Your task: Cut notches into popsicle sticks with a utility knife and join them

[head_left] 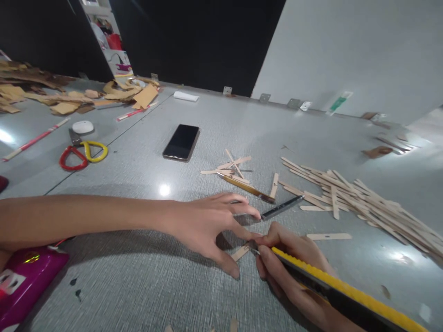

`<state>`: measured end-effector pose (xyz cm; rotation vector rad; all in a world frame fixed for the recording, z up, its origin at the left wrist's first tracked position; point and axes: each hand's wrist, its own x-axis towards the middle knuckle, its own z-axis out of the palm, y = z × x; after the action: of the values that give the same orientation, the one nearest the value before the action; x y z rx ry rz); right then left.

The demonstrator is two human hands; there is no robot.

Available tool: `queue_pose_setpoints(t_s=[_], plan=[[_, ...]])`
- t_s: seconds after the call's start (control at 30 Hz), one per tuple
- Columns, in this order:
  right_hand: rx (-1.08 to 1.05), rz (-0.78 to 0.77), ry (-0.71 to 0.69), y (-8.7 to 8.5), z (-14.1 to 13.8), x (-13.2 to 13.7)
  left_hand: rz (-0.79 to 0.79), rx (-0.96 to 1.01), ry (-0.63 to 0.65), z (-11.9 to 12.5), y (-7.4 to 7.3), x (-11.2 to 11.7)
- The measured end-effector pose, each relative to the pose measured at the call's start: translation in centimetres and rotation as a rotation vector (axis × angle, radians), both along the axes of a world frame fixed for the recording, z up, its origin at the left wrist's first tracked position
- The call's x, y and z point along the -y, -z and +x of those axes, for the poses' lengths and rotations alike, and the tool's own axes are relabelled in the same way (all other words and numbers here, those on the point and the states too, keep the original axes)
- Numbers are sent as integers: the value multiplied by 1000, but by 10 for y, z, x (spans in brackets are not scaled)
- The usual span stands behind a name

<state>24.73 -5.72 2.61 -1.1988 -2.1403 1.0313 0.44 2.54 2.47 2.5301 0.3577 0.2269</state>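
My right hand point(294, 267) is closed around a yellow and black utility knife point(332, 286), its blade tip resting on a short wooden craft stick point(241, 252). Pencil-like marks show on that stick near the blade. Over the same stick spreads my left hand point(211, 226), thumb and index finger apart on either side of it; whether they press on it I cannot tell. My left index fingertip meets the fingers of my right hand. Just beyond my left fingers lie a black pen point(282, 207) and a gold-brown pen-like tool point(245, 186).
A pile of craft sticks point(346, 193) lies at right, with a smaller cluster point(230, 167) ahead. A phone point(182, 142), scissors point(83, 152), a white oval case point(83, 127) and cardboard scraps point(131, 94) are farther off. A purple object point(31, 281) sits at lower left.
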Motion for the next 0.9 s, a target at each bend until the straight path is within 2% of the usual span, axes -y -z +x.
queue_pose_setpoints(t_s=[0.1,0.2,0.47,0.67,0.9], plan=[[-38,-23,8,3,2,0,0,-4,-6,0,2,0],[-13,2,-43,5,3,0,13,6,6,1,2,0],[57,88,-53,0,1,-1,11,34,-3,1,2,0],[64,203,-57,3,-1,1,4,10,-10,-1,-1,2],[204,262,-121,10,1,6,31,49,-6,0,-4,2]])
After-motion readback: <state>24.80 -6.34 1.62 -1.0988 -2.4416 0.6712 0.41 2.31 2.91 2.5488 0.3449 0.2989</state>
